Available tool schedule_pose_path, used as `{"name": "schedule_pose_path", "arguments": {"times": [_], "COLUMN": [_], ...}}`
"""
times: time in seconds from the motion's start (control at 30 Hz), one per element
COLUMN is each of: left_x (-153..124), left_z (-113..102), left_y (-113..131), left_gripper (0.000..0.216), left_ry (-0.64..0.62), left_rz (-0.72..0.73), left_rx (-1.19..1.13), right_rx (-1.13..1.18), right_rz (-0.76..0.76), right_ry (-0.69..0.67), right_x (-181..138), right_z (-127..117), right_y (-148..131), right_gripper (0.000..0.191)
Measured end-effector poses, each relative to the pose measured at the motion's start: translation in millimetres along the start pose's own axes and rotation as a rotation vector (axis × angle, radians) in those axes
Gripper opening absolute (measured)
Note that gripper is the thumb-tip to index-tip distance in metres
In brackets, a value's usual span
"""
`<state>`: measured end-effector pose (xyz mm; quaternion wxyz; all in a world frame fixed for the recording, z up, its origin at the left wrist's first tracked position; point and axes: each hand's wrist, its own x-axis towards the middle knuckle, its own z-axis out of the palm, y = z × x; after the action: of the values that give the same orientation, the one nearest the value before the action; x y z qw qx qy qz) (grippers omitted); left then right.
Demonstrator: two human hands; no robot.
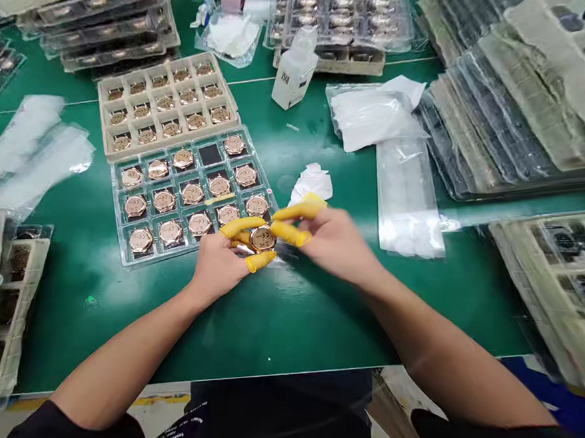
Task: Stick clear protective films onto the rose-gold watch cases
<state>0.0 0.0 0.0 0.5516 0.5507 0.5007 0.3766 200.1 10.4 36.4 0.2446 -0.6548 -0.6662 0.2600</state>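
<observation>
My left hand [219,265], yellow finger cots on its fingertips, grips a rose-gold watch case [262,238] with its marked back facing up. Just right of the case is my right hand [338,241], also in yellow cots. Its thumb and fingers are brought together beside the case's edge; what they pinch, if anything, I cannot make out. A clear plastic tray [122,221] behind my left hand holds similar watch cases in black-lined compartments. One compartment [210,155] in its back row shows only the black lining.
A beige tray [109,150] of watch cases adjoins the clear one. Farther back stands a white bottle [292,75]. White wipes [313,183] and plastic sleeves [409,204] lie to the right. Stacked trays [505,111] line the right side, more stacks [109,31] the back left.
</observation>
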Motion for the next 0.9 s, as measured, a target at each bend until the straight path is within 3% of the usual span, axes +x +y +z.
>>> {"name": "schedule_pose_path", "arguments": {"times": [0.1, 0.2, 0.33, 0.5, 0.6, 0.67, 0.73, 0.8, 0.9], "left_x": [3.2, 4.2, 3.7, 3.5, 3.7, 3.9, 4.2, 4.4, 4.4], "left_z": [0.8, 0.8, 0.2, 0.0, -0.3, -0.5, -0.4, 0.1, 0.9], "left_y": [4.1, 6.5, 6.6, 3.6, 2.9, 3.1, 2.8, 1.7, -1.5], "left_gripper": [0.056, 0.058, 0.058, 0.061, 0.058, 0.056, 0.057, 0.057, 0.058], "left_ry": [0.021, 0.021, 0.019, 0.000, 0.001, 0.008, 0.011, 0.003, -0.008], "left_rz": [-0.038, -0.063, -0.066, -0.048, -0.020, -0.010, -0.009, -0.009, -0.004], "left_rx": [0.000, -0.013, -0.017, -0.027, -0.026, -0.016, -0.009, -0.018, -0.040], "right_rx": [-0.293, -0.430, -0.387, -0.247, -0.216, -0.220, -0.212, -0.180, -0.091], "right_rz": [0.068, 0.095, 0.086, -0.013, -0.089, -0.186, -0.273, -0.300, -0.283], "right_ry": [0.115, 0.042, 0.003, -0.221, -0.004, 0.154, 0.220, 0.281, 0.399], "right_x": [10.8, 18.0, 18.4, 15.8, 25.1, 34.3, 41.6, 44.1, 39.9], "right_z": [-14.6, -21.2, -39.0, -64.9, -51.2, -35.7, -25.3, -24.6, -36.3], "right_y": [29.3, 44.3, 47.8, 59.0, 70.0, 76.9, 82.0, 83.7, 79.0], "right_gripper": [0.048, 0.047, 0.041, 0.055, 0.051, 0.039, 0.022, 0.012, 0.012]}}
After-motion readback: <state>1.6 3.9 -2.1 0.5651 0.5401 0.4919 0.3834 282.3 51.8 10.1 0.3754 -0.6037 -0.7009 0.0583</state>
